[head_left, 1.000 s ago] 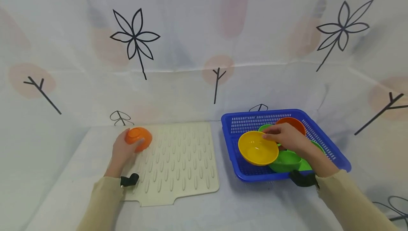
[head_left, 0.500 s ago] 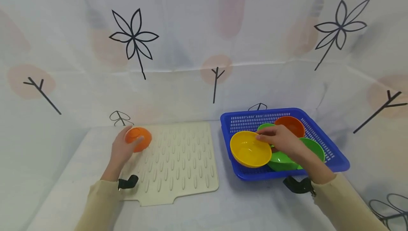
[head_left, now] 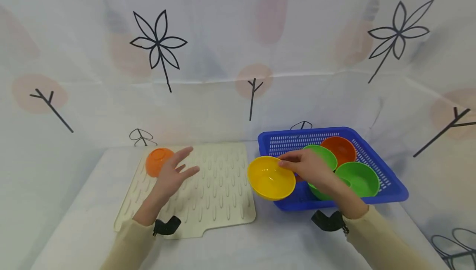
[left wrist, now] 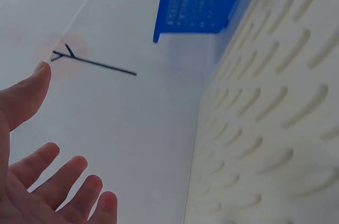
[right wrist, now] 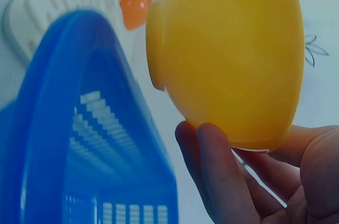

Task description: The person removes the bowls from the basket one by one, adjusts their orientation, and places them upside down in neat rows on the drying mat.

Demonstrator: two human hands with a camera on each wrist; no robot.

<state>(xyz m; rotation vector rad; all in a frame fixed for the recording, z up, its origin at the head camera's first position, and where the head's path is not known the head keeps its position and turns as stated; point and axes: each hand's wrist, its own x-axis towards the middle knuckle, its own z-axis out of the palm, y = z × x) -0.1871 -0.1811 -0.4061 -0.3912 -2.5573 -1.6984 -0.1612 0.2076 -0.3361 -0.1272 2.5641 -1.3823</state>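
Observation:
A yellow bowl (head_left: 270,181) is pinched at its rim by my right hand (head_left: 310,168), in the air by the left edge of the blue basket (head_left: 399,187). In the right wrist view the yellow bowl (right wrist: 233,54) shows its outside and foot, with thumb and fingers on either side of the rim. My left hand (head_left: 171,181) has its fingers spread and holds nothing, above the cream drying mat (head_left: 219,195). Just behind it an orange bowl (head_left: 158,160) lies upside down at the mat's far left. The left wrist view shows the left hand (left wrist: 58,181) bare, beside the ridged mat.
Inside the basket sit several bowls: a dark orange one (head_left: 339,150) at the back and green ones, such as the right green bowl (head_left: 358,179). A patterned white cloth (head_left: 208,108) rises behind the table.
My left hand has let go of the orange bowl and moved right, fingers spread. The right hand has carried the yellow bowl leftward from over the basket to its left edge.

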